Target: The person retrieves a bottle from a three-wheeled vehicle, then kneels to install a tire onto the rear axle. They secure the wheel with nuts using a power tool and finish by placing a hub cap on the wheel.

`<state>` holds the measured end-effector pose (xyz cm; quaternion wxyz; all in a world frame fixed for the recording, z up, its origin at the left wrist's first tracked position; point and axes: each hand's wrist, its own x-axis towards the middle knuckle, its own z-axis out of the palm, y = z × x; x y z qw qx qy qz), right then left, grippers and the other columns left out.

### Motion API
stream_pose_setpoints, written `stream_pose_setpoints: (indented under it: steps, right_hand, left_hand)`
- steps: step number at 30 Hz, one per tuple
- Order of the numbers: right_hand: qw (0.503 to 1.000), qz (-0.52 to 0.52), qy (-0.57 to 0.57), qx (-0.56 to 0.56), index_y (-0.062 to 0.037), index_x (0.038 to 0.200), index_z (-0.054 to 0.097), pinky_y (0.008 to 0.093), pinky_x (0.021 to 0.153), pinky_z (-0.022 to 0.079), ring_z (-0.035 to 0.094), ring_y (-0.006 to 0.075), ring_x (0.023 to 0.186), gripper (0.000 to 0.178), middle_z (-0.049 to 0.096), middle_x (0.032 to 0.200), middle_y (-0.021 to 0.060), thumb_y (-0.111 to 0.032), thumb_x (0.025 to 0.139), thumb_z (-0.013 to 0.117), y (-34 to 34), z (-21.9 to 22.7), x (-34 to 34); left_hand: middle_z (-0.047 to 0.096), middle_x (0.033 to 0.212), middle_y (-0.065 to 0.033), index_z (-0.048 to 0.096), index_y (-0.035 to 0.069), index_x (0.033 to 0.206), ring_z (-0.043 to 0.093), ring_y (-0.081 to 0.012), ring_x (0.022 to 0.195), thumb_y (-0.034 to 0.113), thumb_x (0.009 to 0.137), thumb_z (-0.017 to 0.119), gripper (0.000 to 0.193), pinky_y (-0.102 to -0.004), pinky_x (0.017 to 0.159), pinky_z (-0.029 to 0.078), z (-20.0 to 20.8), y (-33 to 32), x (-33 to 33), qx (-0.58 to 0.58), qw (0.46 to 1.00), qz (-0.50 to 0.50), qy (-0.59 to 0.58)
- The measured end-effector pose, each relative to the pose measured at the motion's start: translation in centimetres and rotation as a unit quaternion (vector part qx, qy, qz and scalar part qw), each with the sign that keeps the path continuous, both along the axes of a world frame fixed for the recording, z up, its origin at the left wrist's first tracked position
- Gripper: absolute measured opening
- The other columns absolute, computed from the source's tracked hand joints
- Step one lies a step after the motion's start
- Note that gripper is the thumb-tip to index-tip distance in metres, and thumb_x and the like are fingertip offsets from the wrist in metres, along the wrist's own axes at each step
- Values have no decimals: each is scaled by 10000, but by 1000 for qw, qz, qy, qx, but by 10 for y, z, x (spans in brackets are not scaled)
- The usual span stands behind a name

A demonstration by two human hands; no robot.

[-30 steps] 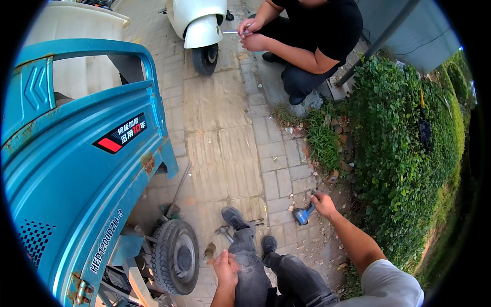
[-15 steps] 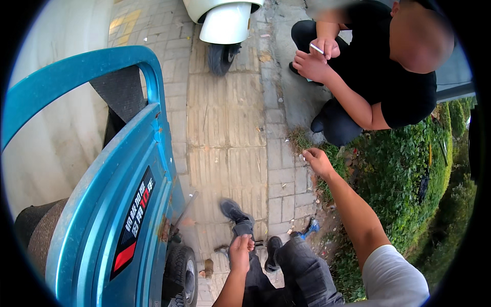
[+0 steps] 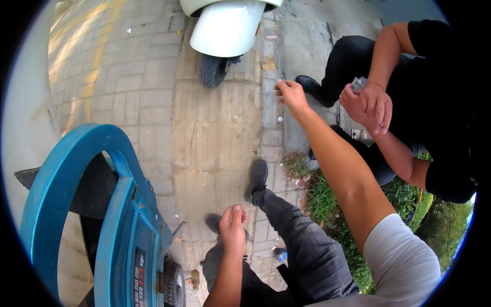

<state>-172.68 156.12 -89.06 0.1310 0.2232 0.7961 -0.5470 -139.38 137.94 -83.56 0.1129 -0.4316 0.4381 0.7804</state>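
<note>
My right hand [image 3: 292, 97] reaches out over the paving at the edge of the walkway, its fingers curled and thumb drawn in to a pinch. Whatever is between those fingertips, if anything, is too small to make out. Low in front of me, above my legs, my left hand [image 3: 233, 229] hangs with fingers folded in, and nothing shows in it. Neither hand touches anything else. To the right, another person's hands [image 3: 373, 105] are together, with a crumpled silvery, clear item [image 3: 359, 83] at the fingers.
A blue metal cart body [image 3: 130, 220] with a curved rail stands at my left, its wheel [image 3: 175, 286] beside my legs. Ahead is a white scooter front [image 3: 225, 30]. Green shrubs [image 3: 327, 199] grow at right. A small blue object [image 3: 280, 254] lies on the paving.
My right arm has stretched forward, and I have stepped ahead along the paving. The blue cart has slid lower in view. The other person is nearer; the white stick in their hand no longer shows.
</note>
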Motion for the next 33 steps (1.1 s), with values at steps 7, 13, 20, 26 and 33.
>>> stream_pose_setpoints:
  steps: [7,13,20,26,33]
  right_hand:
    - [972,-192,131,33,22,995,625,297,648,485,593,154,757,276,640,891,78,-229,882,615,3,-102,-114]
    - [943,-117,289,118,49,1065,622,365,819,499,648,271,908,402,671,991,185,-248,801,680,-4,-142,-235]
    - [892,-76,421,148,26,1325,406,395,885,480,594,293,1069,756,602,1169,195,-400,784,720,17,-146,-349]
    - [816,-13,545,191,-66,1281,451,428,797,491,622,324,951,634,626,1077,161,-376,784,696,30,-137,-371]
    - [761,22,580,290,-47,1240,483,400,770,521,664,273,863,693,661,1028,109,-366,684,746,58,-132,-374]
  left_hand:
    - [604,779,-28,626,-6,970,539,-102,729,240,944,564,254,-253,712,436,-36,46,-112,79,995,-57,22]
    - [630,886,-48,600,-23,1032,551,-94,811,140,910,613,204,-246,785,437,-49,-11,-182,-27,976,-183,115]
    - [620,1020,-149,587,-38,1054,586,-224,932,186,917,579,263,-373,886,453,-33,-48,-233,-303,914,-140,229]
    - [605,1069,-153,583,-45,1075,586,-234,968,150,895,598,266,-372,904,443,-51,-23,-267,-437,843,-161,267]
    - [629,997,-169,623,-45,1011,598,-277,954,210,767,691,360,-359,892,439,-20,-7,-291,-361,799,-405,260]
